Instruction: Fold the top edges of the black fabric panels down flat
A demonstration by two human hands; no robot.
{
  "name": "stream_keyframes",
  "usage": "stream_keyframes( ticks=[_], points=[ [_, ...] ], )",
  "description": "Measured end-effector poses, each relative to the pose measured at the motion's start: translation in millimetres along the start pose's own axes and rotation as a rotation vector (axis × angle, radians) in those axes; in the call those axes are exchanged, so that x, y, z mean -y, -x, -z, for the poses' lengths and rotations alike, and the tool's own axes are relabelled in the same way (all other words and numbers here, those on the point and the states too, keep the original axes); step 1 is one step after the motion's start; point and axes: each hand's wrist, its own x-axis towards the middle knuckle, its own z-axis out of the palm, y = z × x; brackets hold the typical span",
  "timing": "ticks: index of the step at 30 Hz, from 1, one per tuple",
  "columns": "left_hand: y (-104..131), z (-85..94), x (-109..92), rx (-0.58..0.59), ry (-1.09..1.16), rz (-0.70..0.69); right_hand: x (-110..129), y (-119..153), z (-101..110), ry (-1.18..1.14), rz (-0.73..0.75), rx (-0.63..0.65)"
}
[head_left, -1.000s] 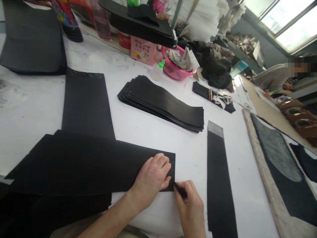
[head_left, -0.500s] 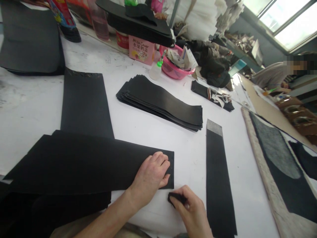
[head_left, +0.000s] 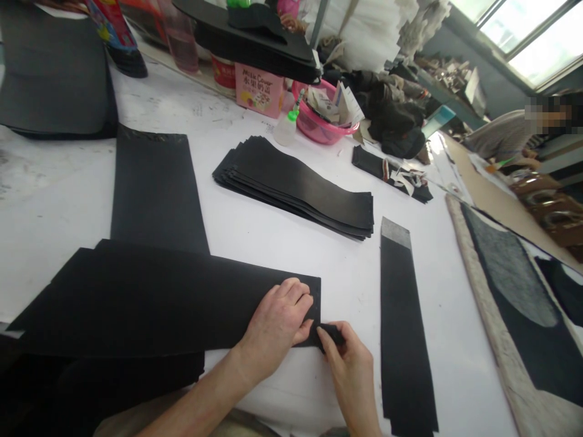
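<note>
Head view: at the worktop's (head_left: 348, 261) 8 o'clock, a black panel (head_left: 159, 297) lies under the half-curled left hand (head_left: 276, 321), its grip unclear; the right hand (head_left: 355, 364) pinches a black pad (head_left: 336, 333). The panel seems light, bendable, best held by opposite edges.

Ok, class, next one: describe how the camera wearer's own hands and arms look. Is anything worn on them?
The left hand and right hand are both bare, with no gloves. No ring, watch or bracelet shows on either. The left forearm has no sleeve on the part in view; of the right arm, little beyond the wrist shows. I see no markings.
</note>
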Motion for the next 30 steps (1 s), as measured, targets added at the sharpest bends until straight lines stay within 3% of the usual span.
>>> stream_keyframes(
  ticks=[3,9,14,16,22,30],
  points=[
    [0.1,-0.8,0.5,0.001,0.006,-0.004,0.9,0.7,-2.7,0.109,0.045,-0.037],
    [1.2,-1.8,0.3,-0.006,0.015,-0.011,2.8,9.9,2.8,0.132,0.003,0.052],
    [0.5,-0.9,0.0,-0.005,0.008,-0.005,0.7,20.7,17.1,-0.101,-0.186,0.338],
    [0.5,-0.8,0.0,-0.006,0.010,-0.005,-1.2,24.9,22.6,-0.258,-0.243,0.387],
    [2.7,-1.4,0.1,-0.019,0.017,-0.012,-4.5,28.1,23.6,-0.427,-0.206,0.209],
    [1.5,0.0,0.6,-0.023,0.020,-0.016,-8.9,28.7,15.8,-0.607,-0.252,0.150]
  ],
)
